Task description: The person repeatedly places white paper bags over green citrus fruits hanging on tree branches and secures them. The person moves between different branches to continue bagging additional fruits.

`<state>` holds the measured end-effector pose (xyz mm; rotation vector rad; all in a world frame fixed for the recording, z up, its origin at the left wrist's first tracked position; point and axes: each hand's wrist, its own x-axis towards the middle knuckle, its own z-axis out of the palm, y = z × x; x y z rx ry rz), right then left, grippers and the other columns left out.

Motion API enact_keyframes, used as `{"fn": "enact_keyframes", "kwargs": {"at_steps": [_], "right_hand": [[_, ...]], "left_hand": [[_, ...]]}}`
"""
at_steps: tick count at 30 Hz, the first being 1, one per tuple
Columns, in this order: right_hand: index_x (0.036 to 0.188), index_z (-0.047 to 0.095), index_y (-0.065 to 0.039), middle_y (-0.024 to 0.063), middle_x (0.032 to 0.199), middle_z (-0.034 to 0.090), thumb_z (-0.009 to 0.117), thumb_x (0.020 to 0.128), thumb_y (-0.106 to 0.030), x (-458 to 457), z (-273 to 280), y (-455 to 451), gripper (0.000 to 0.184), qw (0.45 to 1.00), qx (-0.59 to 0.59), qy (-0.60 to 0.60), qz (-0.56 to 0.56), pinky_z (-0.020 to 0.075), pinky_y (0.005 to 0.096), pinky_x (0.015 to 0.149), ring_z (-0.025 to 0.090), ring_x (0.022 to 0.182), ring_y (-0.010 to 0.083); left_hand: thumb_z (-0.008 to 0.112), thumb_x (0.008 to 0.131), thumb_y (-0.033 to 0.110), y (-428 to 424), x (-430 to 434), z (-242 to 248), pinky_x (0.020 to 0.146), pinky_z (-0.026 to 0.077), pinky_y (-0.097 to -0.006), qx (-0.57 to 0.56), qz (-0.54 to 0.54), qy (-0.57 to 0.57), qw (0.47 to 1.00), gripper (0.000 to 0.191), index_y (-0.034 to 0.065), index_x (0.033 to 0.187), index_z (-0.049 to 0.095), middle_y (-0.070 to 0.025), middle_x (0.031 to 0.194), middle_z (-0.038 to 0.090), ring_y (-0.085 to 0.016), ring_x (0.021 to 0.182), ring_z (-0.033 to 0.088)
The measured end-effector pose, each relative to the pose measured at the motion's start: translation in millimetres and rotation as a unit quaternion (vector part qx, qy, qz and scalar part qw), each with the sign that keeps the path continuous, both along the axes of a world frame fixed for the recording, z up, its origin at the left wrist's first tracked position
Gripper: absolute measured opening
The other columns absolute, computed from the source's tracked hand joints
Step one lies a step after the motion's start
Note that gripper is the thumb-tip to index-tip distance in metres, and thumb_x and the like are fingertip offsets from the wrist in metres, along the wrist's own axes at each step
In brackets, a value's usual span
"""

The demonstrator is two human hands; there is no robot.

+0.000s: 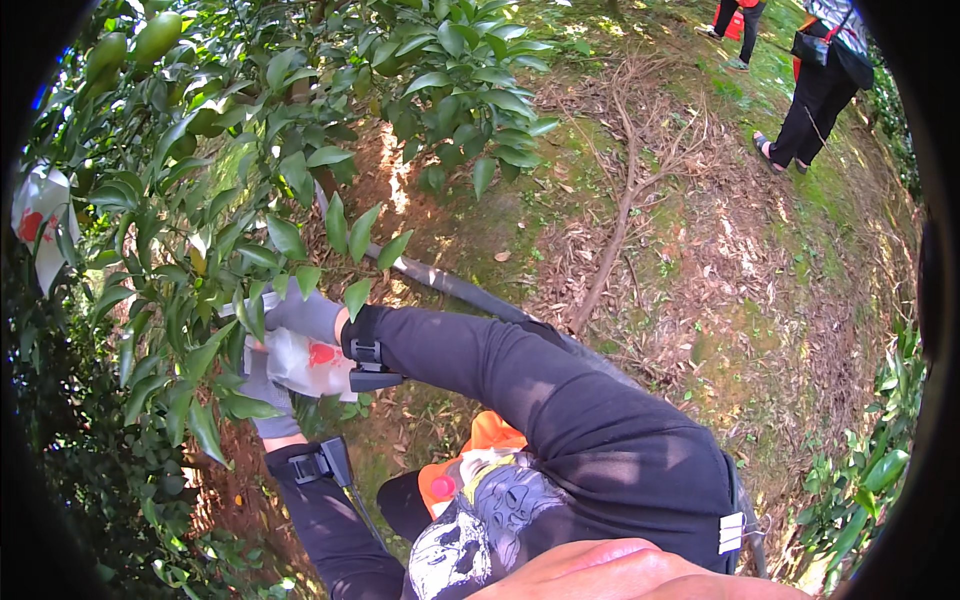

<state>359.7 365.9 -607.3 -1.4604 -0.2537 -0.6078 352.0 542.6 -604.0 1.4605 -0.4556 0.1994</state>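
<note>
A translucent white bag with a red print (315,364) is among the leaves of a fruit tree at the left. My right hand (306,311), in a grey glove, grips the bag's upper part, and leaves hide some of its fingers. Below it my left hand (268,394), also gloved in grey, is at the bag's near side, its fingertips partly hidden by leaves and the bag. Whether a fruit is inside the bag cannot be seen. Another white bag with a red print (41,217) hangs in the tree at the far left. Large green fruits (157,36) hang at the upper left.
Leafy branches (480,97) reach over from above. A long grey pole or pipe (450,285) passes behind my right arm. A dry fallen branch (626,202) lies on the leaf-strewn slope. Two people stand at the upper right, one with a black bag (814,49). More foliage (855,502) grows at the lower right.
</note>
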Motion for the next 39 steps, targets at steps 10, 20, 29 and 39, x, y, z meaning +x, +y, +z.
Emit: {"fn": "enact_keyframes", "kwargs": {"at_steps": [10,20,29,39], "right_hand": [[0.102,0.068,0.003,0.0138,0.097,0.069,0.073,0.076,-0.015,-12.0,8.4,-7.4,0.033,0.98,0.036,0.113,0.158,0.0512,0.0359,0.072,0.066,0.085,0.0226],[0.103,0.069,0.003,0.0132,0.096,0.07,0.063,0.086,0.0,-0.1,2.2,-15.8,0.019,0.948,0.153,0.037,0.277,0.0552,0.0321,0.079,0.069,0.088,0.0205],[0.122,0.058,0.004,0.0163,0.104,0.069,0.065,0.08,0.003,14.4,-19.3,-25.7,0.043,0.873,0.284,0.11,0.38,0.0582,0.0355,0.079,0.071,0.086,0.0246],[0.109,0.067,-0.002,0.0079,0.102,0.069,0.067,0.085,-0.007,-0.6,-14.6,-40.1,0.024,0.996,-0.029,0.034,0.079,0.0549,0.0316,0.074,0.068,0.084,0.0209]], "left_hand": [[0.056,0.097,0.009,25.6,26.7,-5.3,0.097,0.051,-0.0343,-0.005,-0.149,0.167,0.975,0.035,-0.0081,0.128,0.056,-0.0149,0.118,0.065,-0.024,0.106,0.065],[0.045,0.103,0.022,-10.2,19.9,-8.0,0.094,0.051,-0.0378,0.273,0.136,-0.081,0.949,0.035,-0.0012,0.125,0.058,-0.0121,0.12,0.065,-0.022,0.108,0.062],[0.044,0.105,0.028,-4.0,13.9,-10.0,0.097,0.052,-0.0395,0.073,0.01,0.035,0.997,0.038,-0.0017,0.123,0.06,-0.015,0.117,0.066,-0.025,0.104,0.064],[0.065,0.094,0.009,-35.0,-3.3,-5.4,0.086,0.055,-0.0303,0.128,0.063,-0.107,0.984,0.022,0.0003,0.115,0.065,-0.0092,0.109,0.069,-0.017,0.096,0.066]]}}
